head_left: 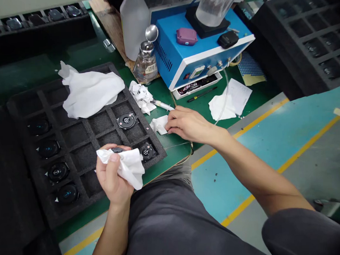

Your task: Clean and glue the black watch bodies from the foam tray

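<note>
Your left hand [113, 174], left of centre: fingers pinch white cloth [131, 165] against dark device [117, 150]; keep pressure light. Right hand [187, 124], centre: fingers touch small wipe [159, 125], pinch unclear; mind syringe [161, 104].

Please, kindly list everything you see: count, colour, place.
Workbench: one, green, centre
Foam trays: three, black, left, upper left, right
Watch bodies: at least six, black, left tray
Wipes: at least five, white, tray, bench, one held
Instrument box: one, blue-white, bench back
Cup: one, clear, atop box
Small cases: two, purple, black, atop box
Dispenser bottle: one, clear, left of box
Larger bottle: one, white, behind dispenser
Syringe: one, clear, beside wipes
Pen: one, black, before box
Tube: one, clear, box front
Floor: one, blue-grey, right
Left grip: one, bare, holding wipe
Right grip: one, bare, at wipe
</note>
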### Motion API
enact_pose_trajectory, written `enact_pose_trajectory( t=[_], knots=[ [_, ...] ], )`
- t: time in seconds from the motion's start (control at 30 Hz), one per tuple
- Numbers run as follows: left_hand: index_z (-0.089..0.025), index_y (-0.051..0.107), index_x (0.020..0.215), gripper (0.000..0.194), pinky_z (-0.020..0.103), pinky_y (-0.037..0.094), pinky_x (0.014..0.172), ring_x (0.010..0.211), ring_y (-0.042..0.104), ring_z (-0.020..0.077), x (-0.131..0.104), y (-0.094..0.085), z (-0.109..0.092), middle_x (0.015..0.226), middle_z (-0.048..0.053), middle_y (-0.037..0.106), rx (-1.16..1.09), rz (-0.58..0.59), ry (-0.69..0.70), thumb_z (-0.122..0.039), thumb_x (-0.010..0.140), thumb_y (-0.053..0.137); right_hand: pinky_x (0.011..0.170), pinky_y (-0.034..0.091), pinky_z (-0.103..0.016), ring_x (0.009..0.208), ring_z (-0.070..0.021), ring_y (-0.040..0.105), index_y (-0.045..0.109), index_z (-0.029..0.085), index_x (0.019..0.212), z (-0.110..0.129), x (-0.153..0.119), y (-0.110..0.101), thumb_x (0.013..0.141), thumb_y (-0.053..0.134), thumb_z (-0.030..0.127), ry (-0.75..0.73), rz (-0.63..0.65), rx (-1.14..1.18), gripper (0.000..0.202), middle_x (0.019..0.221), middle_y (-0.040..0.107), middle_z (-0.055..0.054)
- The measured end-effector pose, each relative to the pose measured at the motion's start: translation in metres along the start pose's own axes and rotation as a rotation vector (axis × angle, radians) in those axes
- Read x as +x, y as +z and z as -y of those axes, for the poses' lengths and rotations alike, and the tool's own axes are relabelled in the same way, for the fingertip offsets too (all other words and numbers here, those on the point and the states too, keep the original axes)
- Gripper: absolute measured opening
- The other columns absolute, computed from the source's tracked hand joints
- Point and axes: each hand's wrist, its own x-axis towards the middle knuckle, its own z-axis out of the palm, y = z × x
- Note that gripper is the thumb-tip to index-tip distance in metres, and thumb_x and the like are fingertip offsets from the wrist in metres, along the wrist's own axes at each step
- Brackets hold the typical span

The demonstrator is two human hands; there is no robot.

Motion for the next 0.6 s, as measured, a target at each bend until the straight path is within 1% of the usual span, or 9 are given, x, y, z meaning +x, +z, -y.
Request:
enact_pose_trajectory(
  t=[0.13, 0.23, 0.3, 0.37, 0.4, 0.43, 0.47, 0.53, 0.6],
  knots=[
    [-0.017, 0.066, 0.098, 0.028, 0.023, 0.054, 0.059, 0.063, 0.069, 0.0152, -0.001, 0.000, 0.000, 0.079, 0.005, 0.076, -0.035, -0.001, -0.051, -0.034, 0.079, 0.079, 0.080, 0.042, -0.037, 0.089, -0.0233, 0.052, 0.071, 0.020, 0.087, 0.000, 0.009, -0.002, 0.098, 0.052, 0.017, -0.030, 0.108, -0.103, 0.023, 0.094, 0.066, -0.008],
    [-0.018, 0.067, 0.099, 0.030, 0.023, 0.055, 0.061, 0.067, 0.070, 0.0159, -0.001, 0.000, -0.001, 0.081, 0.005, 0.076, -0.065, -0.011, -0.099, -0.037, 0.080, 0.079, 0.081, 0.044, -0.039, 0.091, -0.0245, 0.052, 0.067, 0.019, 0.088, 0.005, 0.001, -0.008, 0.100, 0.048, 0.016, -0.048, 0.092, -0.124, 0.022, 0.093, 0.066, -0.009],
    [-0.018, 0.067, 0.099, 0.030, 0.023, 0.055, 0.061, 0.068, 0.071, 0.0159, -0.001, -0.001, -0.002, 0.082, 0.005, 0.076, -0.082, -0.010, -0.134, -0.038, 0.080, 0.079, 0.078, 0.046, -0.038, 0.088, -0.0234, 0.054, 0.064, 0.020, 0.089, 0.014, -0.008, -0.012, 0.101, 0.048, 0.017, -0.028, -0.022, -0.033, 0.020, 0.089, 0.066, -0.008],
    [-0.018, 0.067, 0.100, 0.031, 0.024, 0.055, 0.061, 0.068, 0.071, 0.0160, 0.000, -0.002, -0.002, 0.082, 0.005, 0.076, -0.090, 0.010, -0.155, -0.039, 0.080, 0.079, 0.072, 0.049, -0.035, 0.082, -0.0210, 0.058, 0.063, 0.022, 0.090, 0.029, -0.015, -0.014, 0.101, 0.051, 0.018, 0.035, -0.245, 0.108, 0.017, 0.083, 0.067, -0.005],
    [-0.019, 0.067, 0.100, 0.031, 0.024, 0.055, 0.061, 0.067, 0.070, 0.0159, 0.000, -0.003, -0.003, 0.082, 0.005, 0.076, -0.092, 0.025, -0.158, -0.039, 0.080, 0.079, 0.069, 0.050, -0.033, 0.079, -0.0196, 0.061, 0.064, 0.022, 0.094, 0.039, -0.016, -0.013, 0.100, 0.054, 0.018, 0.056, -0.354, 0.178, 0.013, 0.083, 0.069, -0.004],
    [-0.019, 0.067, 0.100, 0.030, 0.024, 0.056, 0.061, 0.067, 0.070, 0.0157, -0.001, -0.003, -0.003, 0.083, 0.005, 0.076, -0.093, 0.043, -0.157, -0.038, 0.080, 0.079, 0.070, 0.052, -0.033, 0.080, -0.0184, 0.064, 0.066, 0.023, 0.100, 0.051, -0.016, -0.011, 0.099, 0.057, 0.017, 0.058, -0.423, 0.250, 0.011, 0.087, 0.072, -0.004],
    [-0.019, 0.067, 0.100, 0.030, 0.024, 0.056, 0.062, 0.067, 0.070, 0.0155, -0.001, -0.003, -0.003, 0.083, 0.005, 0.076, -0.093, 0.063, -0.153, -0.038, 0.080, 0.079, 0.072, 0.055, -0.032, 0.082, -0.0174, 0.068, 0.067, 0.024, 0.109, 0.062, -0.015, -0.008, 0.099, 0.059, 0.017, 0.046, -0.449, 0.323, 0.015, 0.093, 0.074, -0.003],
    [-0.019, 0.066, 0.100, 0.029, 0.024, 0.056, 0.063, 0.068, 0.070, 0.0149, -0.002, -0.004, -0.003, 0.085, 0.005, 0.076, -0.092, 0.095, -0.141, -0.037, 0.082, 0.079, 0.075, 0.058, -0.030, 0.083, -0.0152, 0.072, 0.065, 0.025, 0.125, 0.082, -0.009, -0.001, 0.099, 0.059, 0.015, 0.020, -0.437, 0.455, 0.028, 0.099, 0.077, -0.002],
    [-0.019, 0.066, 0.101, 0.028, 0.024, 0.057, 0.065, 0.070, 0.071, 0.0148, -0.003, -0.005, -0.002, 0.086, 0.005, 0.076, -0.088, 0.119, -0.130, -0.037, 0.083, 0.078, 0.076, 0.060, -0.028, 0.083, -0.0140, 0.073, 0.064, 0.025, 0.131, 0.096, -0.003, 0.004, 0.099, 0.059, 0.015, 0.015, -0.409, 0.544, 0.034, 0.102, 0.078, -0.002]
  ],
)
